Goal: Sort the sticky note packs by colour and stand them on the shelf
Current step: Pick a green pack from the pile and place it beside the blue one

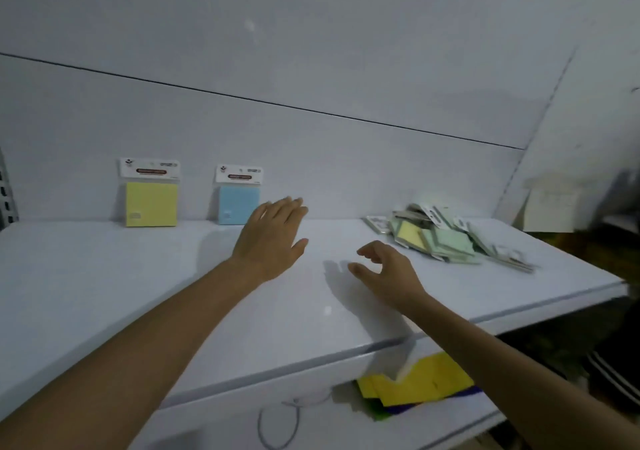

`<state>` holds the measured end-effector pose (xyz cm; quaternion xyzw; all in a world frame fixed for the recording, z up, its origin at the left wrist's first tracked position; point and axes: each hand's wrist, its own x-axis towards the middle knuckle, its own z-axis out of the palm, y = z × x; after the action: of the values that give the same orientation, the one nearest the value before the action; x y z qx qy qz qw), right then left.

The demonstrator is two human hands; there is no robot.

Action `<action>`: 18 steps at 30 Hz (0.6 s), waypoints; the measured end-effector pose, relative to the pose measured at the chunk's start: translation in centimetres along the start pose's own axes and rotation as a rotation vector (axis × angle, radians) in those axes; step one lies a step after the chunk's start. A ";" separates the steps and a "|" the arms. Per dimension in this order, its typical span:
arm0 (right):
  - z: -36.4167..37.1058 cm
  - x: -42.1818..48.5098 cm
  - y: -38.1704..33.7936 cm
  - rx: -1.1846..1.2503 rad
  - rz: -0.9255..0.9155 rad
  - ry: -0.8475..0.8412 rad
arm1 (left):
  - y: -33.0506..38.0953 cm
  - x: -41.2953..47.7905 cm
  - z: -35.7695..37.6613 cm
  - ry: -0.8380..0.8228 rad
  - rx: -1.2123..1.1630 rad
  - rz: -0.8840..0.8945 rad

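A yellow sticky note pack [151, 200] stands upright against the back wall of the white shelf [104, 293]. To its right a blue pack [237, 203] stands the same way. A loose pile of packs [446, 238], mostly green with one yellow, lies flat at the shelf's right end. My left hand [273, 238] hovers flat with fingers spread, just right of the blue pack and holding nothing. My right hand [384, 273] hangs over the shelf's middle with fingers loosely curled and empty, left of the pile.
A lower shelf [311, 425] below the front edge carries yellow, green and dark blue sheets [419, 387] and a loop of cord [277, 425]. A pale paper [550, 207] hangs on the right wall. The back wall closes the shelf behind.
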<state>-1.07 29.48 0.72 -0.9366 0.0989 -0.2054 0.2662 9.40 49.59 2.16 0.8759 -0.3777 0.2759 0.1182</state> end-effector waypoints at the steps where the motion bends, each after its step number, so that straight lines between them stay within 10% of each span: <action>1: -1.6 -1.1 1.6 -0.018 0.013 0.020 | 2.7 0.4 0.3 -0.022 -0.029 0.030; 18: -22.3 -19.9 23.7 -0.361 0.255 0.065 | 36.3 2.8 4.1 -0.269 -0.044 0.283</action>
<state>-30.48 5.26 -1.48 -0.9418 0.2604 -0.1790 0.1148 -13.82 21.26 0.29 0.8404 -0.5153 0.1618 0.0460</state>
